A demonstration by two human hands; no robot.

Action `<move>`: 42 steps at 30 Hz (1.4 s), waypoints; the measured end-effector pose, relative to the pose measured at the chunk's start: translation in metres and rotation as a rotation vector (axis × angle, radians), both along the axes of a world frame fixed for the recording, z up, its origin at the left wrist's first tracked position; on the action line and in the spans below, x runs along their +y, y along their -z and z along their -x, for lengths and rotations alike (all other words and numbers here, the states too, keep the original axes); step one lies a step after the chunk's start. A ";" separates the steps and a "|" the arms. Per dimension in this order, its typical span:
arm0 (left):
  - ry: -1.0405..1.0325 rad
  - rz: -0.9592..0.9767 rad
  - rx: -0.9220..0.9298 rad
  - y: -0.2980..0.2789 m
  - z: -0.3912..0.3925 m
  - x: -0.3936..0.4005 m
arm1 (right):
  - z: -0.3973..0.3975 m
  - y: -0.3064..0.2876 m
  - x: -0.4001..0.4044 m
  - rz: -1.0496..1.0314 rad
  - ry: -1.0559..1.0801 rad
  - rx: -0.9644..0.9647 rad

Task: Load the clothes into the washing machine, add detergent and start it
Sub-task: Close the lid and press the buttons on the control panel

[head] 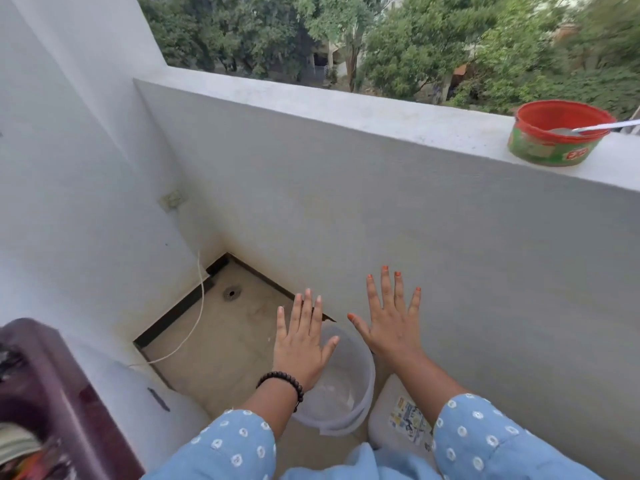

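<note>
Both hands are held out flat over the balcony floor, fingers spread apart, nothing gripped: left hand (pixel 300 344) with a beaded bracelet (pixel 282 382) at the wrist, right hand (pixel 391 322) nearer the parapet wall (pixel 450 237). No step of the task is seen under way.

The washing machine (pixel 45 393) is judged to be the dark maroon body at the lower left edge, blurred; coloured cloth, likely the clothes (pixel 20 448), is glimpsed in the corner there, whether inside the tub or not cannot be told. A red and green tub (pixel 557 138) with a spoon (pixel 602 126) in it is set on the parapet ledge at far right, well apart from both hands; detergent is guessed, label unreadable. So detergent and starting are judged still left; loading is uncertain.

Room: the floor corner with the drain (pixel 231 293) is open. An empty translucent bucket (pixel 346 386) sits directly below the hands, a white lidded container (pixel 398 414) just beside it against the wall. A white cord (pixel 197 313) hangs down the left wall onto the floor, a snag risk. The tub is near the ledge's inner edge; a careless reach could knock it off.
</note>
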State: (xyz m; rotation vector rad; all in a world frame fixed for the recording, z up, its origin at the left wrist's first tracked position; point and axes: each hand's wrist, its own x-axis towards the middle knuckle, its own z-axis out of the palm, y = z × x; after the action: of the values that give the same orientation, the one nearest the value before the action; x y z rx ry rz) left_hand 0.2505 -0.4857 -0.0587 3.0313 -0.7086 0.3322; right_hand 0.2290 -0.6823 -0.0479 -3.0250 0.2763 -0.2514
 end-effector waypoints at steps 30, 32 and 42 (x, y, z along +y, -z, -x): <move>-0.349 -0.012 0.104 -0.025 0.049 0.186 | 0.011 -0.007 0.217 -0.010 -0.355 0.212; -0.366 -0.013 0.098 -0.026 0.053 0.201 | 0.013 -0.015 0.227 -0.005 -0.364 0.212; -0.522 0.039 0.158 -0.048 0.082 0.266 | 0.030 -0.042 0.291 0.045 -0.470 0.189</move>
State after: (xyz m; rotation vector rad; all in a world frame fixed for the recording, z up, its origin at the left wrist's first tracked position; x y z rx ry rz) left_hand 0.1687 -0.2198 -0.0110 3.1098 0.1063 0.1000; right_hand 0.1990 -0.3909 -0.0059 -3.0425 -0.4309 0.0672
